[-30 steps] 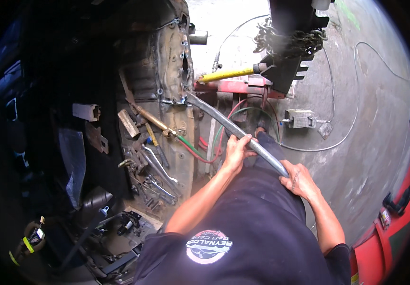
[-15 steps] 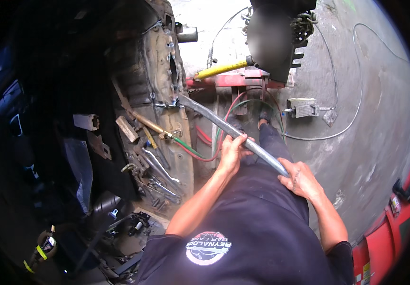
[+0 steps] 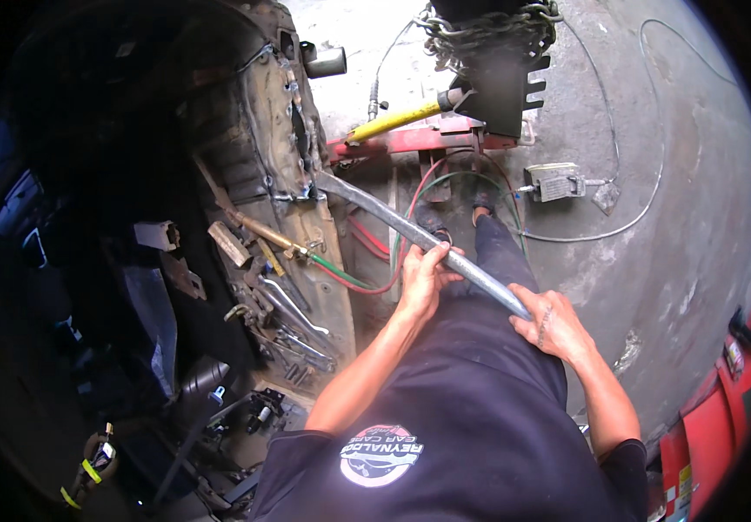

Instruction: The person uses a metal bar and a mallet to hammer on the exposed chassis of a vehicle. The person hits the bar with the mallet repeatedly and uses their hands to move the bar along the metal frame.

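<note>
A long, grey, slightly bent metal bar slants across in front of me. Its far end meets the torn, jagged edge of a car's rusty floor panel; whether the tip is wedged in the gap is hard to tell. My left hand is closed round the bar past its middle, thumb on top. At the near end, my right hand grips the bar with the fingers wrapped over it. Left of the bar, a brass cutting torch with red and green hoses lies on the panel.
Wrenches and other hand tools are scattered over the panel. Beyond my feet stands a red frame with a yellow cylinder and a chain-wrapped post. A foot pedal with a hose sits on the concrete floor.
The view has shifted slightly, and the car panel and floor things sit a little further left and up. Both hands keep their hold on the bar, which has barely moved.
</note>
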A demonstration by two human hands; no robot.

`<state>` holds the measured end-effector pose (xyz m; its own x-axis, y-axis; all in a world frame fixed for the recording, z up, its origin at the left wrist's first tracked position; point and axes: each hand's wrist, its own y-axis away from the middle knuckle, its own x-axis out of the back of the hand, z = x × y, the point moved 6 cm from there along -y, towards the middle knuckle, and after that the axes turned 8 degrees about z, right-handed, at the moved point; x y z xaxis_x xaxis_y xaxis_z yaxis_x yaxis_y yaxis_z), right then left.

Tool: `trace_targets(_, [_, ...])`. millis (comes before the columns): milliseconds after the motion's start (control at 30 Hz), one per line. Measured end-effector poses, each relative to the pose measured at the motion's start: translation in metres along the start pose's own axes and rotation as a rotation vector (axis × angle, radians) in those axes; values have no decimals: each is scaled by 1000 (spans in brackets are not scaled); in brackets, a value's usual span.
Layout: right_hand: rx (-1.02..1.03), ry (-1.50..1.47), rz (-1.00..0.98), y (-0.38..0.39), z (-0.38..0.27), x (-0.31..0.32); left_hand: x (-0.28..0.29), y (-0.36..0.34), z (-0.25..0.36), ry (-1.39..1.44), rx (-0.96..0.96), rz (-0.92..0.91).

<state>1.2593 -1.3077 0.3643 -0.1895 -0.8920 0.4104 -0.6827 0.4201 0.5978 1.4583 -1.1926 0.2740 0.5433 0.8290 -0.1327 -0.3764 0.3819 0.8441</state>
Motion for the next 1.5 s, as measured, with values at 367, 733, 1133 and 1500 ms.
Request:
trace_targets(367, [94, 59, 25, -12, -24, -1, 12, -9, 8, 57, -40, 35])
trace_targets(733, [36, 193, 26, -30, -37, -11, 20, -23, 23, 65, -103, -5])
trace_targets(1133, [-16, 179, 9, -33, -39, -25, 36, -36, 13, 90, -165, -21])
trace_targets(1500, [45, 97, 73, -21, -43, -28, 38, -23, 15, 68, -194, -29])
